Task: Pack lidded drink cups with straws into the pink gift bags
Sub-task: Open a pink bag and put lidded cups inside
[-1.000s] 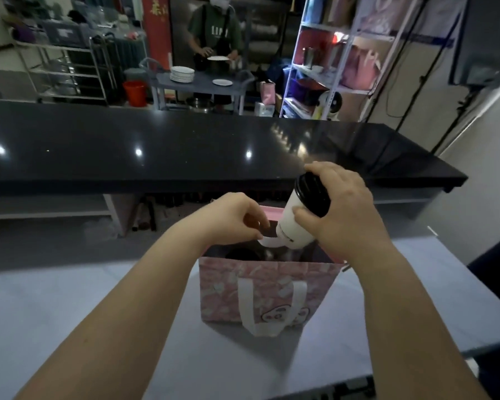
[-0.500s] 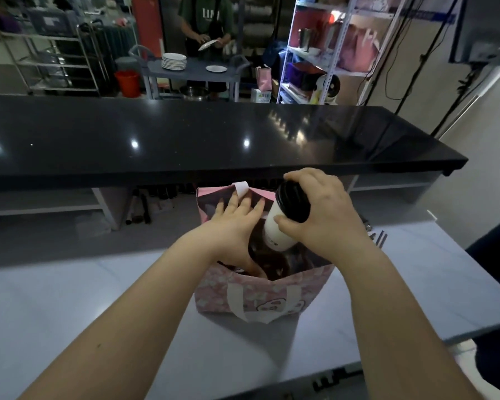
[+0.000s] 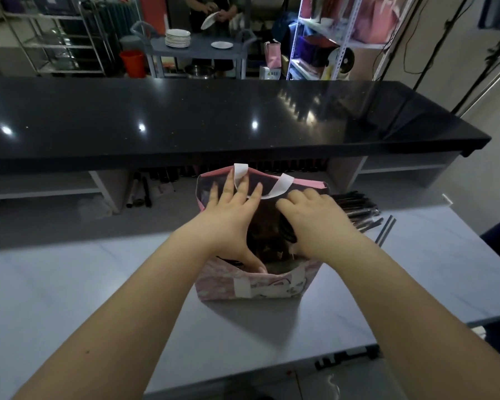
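The spread left hand (image 3: 228, 223) braces the pink gift bag (image 3: 220, 287), probably floppy and best held by its rim; whether the right hand (image 3: 315, 223) grips anything is hidden

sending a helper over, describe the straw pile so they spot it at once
Start at the pale table and find the pink gift bag standing on it. Just right of the bag lies the straw pile: thin dark sticks, the only loose bundle beside it.

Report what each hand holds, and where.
Right hand grips the drink cup by its lid, inside the pink bag. Left hand holds nothing; it presses the bag's wall.
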`<state>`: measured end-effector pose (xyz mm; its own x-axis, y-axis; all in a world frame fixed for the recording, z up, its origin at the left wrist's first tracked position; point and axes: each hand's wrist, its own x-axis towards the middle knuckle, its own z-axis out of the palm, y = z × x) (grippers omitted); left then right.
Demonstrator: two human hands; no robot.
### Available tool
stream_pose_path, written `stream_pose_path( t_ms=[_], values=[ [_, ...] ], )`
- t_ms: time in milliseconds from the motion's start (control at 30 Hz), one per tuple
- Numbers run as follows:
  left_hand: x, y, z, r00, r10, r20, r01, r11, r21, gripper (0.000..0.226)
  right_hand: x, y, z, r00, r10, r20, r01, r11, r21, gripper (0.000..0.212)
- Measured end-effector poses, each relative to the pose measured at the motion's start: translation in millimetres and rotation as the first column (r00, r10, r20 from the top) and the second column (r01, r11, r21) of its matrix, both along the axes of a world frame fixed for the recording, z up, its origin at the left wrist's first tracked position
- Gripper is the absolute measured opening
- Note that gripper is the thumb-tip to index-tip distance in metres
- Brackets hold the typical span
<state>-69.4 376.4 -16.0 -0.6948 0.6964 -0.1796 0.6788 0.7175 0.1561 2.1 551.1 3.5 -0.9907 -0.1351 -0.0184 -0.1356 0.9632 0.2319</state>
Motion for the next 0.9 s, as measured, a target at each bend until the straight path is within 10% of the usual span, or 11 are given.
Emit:
stream_pose_path(
  t_ms=[133, 533, 900],
  values=[
    [11, 1, -1, 1.0, 0.01, -0.028, -0.01, 1.0, -0.021, 0.156, -20, -10, -17, 0.995, 0.085, 0.043, -0.087, 0.995, 0.052, 0.068],
    [7, -1, 5, 0.998, 0.064, -0.014, -0.063, 0.997, 0.044, 0.155, -27, -3, 2, 0.999, -0.037, 0.021, 0.043, 0.895, -0.444, 0.066],
    [2, -8, 10, 0.995, 0.097, 0.0, -0.097, 0.994, 0.046, 0.148, 0, -23, 7, 0.986, 0.131, -0.107, -0.156, 0.949, -0.275, 0.07]
  ],
)
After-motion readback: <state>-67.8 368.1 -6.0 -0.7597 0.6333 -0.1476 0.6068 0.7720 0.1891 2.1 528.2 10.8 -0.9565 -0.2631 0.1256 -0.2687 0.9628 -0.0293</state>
